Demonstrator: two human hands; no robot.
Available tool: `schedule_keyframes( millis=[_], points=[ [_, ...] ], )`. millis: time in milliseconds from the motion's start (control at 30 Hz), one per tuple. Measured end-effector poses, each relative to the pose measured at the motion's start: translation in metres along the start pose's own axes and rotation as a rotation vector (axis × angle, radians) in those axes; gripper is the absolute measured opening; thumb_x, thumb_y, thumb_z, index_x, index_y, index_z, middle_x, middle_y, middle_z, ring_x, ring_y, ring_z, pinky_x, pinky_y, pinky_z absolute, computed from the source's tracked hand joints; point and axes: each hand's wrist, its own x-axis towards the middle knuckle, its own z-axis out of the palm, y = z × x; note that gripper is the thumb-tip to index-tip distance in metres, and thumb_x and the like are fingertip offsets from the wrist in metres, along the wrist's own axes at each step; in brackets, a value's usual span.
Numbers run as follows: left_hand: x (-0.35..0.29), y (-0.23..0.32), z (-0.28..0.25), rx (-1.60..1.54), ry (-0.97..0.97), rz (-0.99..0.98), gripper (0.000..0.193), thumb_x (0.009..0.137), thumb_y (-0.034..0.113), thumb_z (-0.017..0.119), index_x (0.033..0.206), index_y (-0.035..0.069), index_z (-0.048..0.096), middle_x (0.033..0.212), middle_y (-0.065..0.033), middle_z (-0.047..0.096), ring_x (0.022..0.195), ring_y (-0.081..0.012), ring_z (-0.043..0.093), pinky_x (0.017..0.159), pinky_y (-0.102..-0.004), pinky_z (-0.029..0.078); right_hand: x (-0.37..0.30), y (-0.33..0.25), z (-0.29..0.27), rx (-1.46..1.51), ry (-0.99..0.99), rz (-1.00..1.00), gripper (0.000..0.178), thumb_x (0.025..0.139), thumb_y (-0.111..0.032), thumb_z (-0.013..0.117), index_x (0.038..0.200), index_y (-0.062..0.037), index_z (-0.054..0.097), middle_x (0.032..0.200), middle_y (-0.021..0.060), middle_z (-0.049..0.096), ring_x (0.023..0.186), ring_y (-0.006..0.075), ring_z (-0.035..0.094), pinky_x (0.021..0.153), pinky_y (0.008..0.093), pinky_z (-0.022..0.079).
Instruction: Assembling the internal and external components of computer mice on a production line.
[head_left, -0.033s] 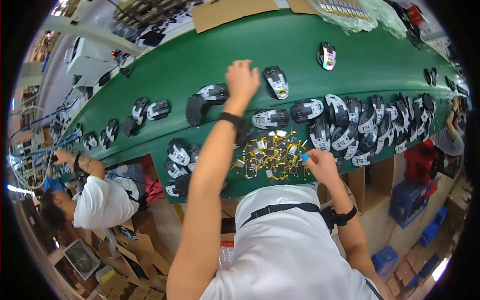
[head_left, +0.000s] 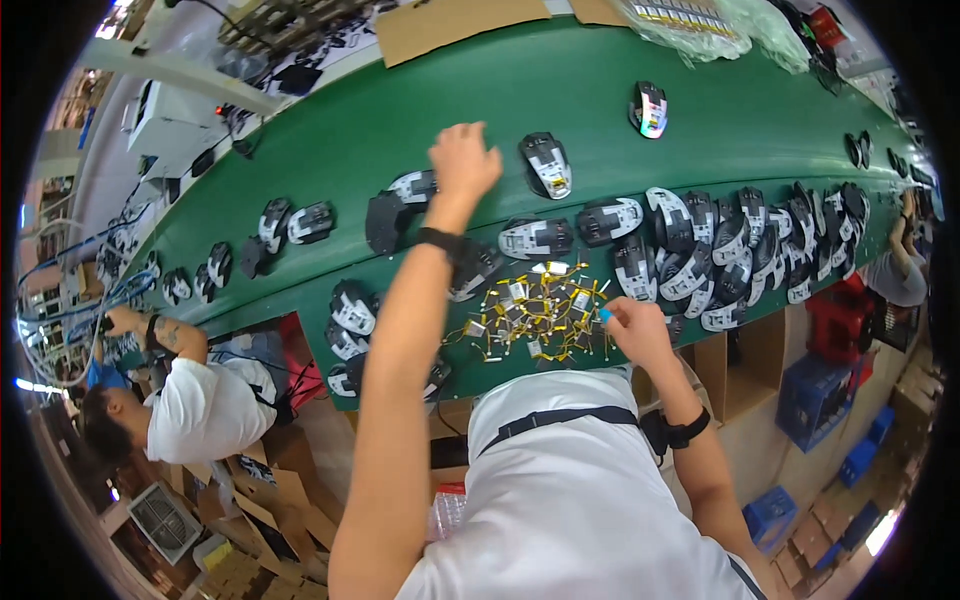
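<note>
My left hand [head_left: 465,165] reaches over the far green work surface, its thumb apart from the fingers. Beside it on the left lies a black-and-white computer mouse shell [head_left: 412,188], partly hidden by the hand; a black shell piece [head_left: 384,222] adjoins it. An opened mouse [head_left: 546,165] with a small yellow part lies right of the hand. My right hand [head_left: 640,330] is closed at the right edge of a pile of small silver batteries with yellow wires [head_left: 535,310]. Something bright blue [head_left: 605,315] shows at its fingertips; what they pinch is too small to make out.
Many mouse shells [head_left: 690,265] crowd the right side, and several more [head_left: 352,310] lie left of the pile. A shiny mouse [head_left: 649,110] lies farther back. Cardboard [head_left: 460,25] lines the far edge. A co-worker in white [head_left: 210,415] is at left, another [head_left: 895,275] at right.
My left hand has shifted slightly left, nearer the mouse shell. My right hand stays at the battery pile. The whole view has moved a little.
</note>
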Motion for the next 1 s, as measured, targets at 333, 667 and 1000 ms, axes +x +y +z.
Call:
schedule_keyframes(
  millis=[333,667,1000],
  points=[
    [-0.019,-0.079,-0.051,0.38,-0.472,0.048,0.075,0.063,0.028,0.081,0.124,0.006,0.044,0.133,-0.0188,0.044,0.129,-0.0355,0.038,0.107,-0.0588,0.028,0.047,-0.019,0.051,-0.176,0.036,-0.467,0.027,0.07,0.004,0.061,0.094,-0.0082,0.062,0.095,0.0086,0.057,0.094,0.0283,0.058,0.077,0.0385,0.051],
    [-0.066,0.015,-0.127,-1.036,0.13,0.045,0.047,0.081,0.037,0.073,0.104,0.002,0.052,0.094,-0.0102,0.064,0.081,-0.0183,0.064,0.072,-0.0302,0.051,0.045,-0.008,0.055,-0.151,0.086,-0.596,0.022,0.073,-0.001,0.064,0.095,-0.0046,0.06,0.095,0.0093,0.055,0.093,0.0301,0.055,0.081,0.0399,0.048],
    [-0.252,0.06,-0.146,-2.013,-0.012,-0.723,0.039,0.091,0.038,0.052,0.108,0.004,0.058,0.097,-0.0141,0.062,0.073,-0.0235,0.058,0.066,-0.0343,0.051,-0.008,-0.059,0.057,0.985,0.003,-0.082,0.012,0.087,-0.013,0.062,0.095,-0.0043,0.062,0.081,0.0032,0.066,0.063,0.009,0.053,0.062,0.024,0.045]
  ],
)
